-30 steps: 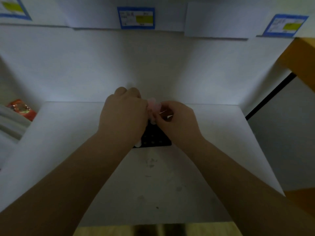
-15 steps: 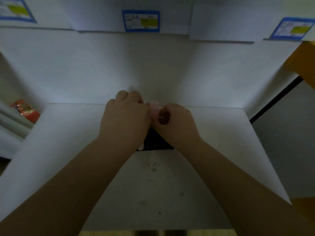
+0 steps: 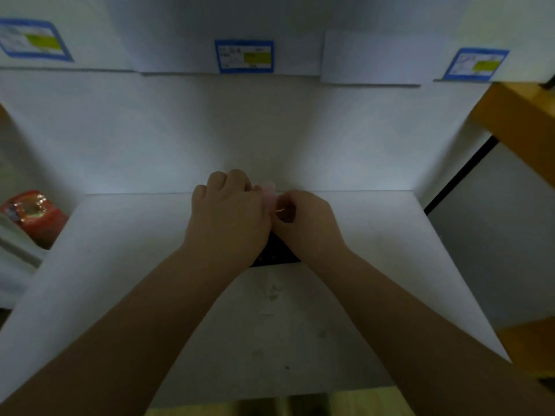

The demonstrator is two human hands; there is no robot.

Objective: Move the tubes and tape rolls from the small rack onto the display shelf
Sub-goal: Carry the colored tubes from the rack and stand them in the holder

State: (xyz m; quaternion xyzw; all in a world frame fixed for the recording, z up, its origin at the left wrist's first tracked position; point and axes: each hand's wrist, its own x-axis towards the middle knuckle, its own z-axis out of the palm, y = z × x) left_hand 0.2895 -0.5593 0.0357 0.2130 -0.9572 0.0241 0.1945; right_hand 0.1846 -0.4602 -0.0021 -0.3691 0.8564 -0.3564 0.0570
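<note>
Both hands meet at the middle of the white shelf (image 3: 150,265), close to the back wall (image 3: 240,130).

Left hand (image 3: 228,217): fingers curled into a fist-like shape, knuckles up, back of the hand toward the camera. What it grips is hidden under the hand; cannot tell.

Right hand (image 3: 306,223): fingers curled inward, thumb and forefinger drawn together around something small and dark. The picture is dim and blurred there, so it may be a tape roll, but that is not certain.

Pale pink object (image 3: 268,195) stands between the two hands, touching both, its top showing just above the knuckles. Probably a tube; the lower part is covered.

Small black rack (image 3: 276,255) lies flat on the shelf directly below the hands, mostly covered by them. Rows of small holes show on the exposed part, which sits between the two wrists.

Shelf surface has faint smudges nearer the camera.

Above: three blue-bordered labels on the edge of the shelf overhead, the middle one (image 3: 244,56) right above the hands.

Left edge: red packet (image 3: 30,214) on a neighbouring shelf. Right edge: yellow wooden frame (image 3: 522,121).
</note>
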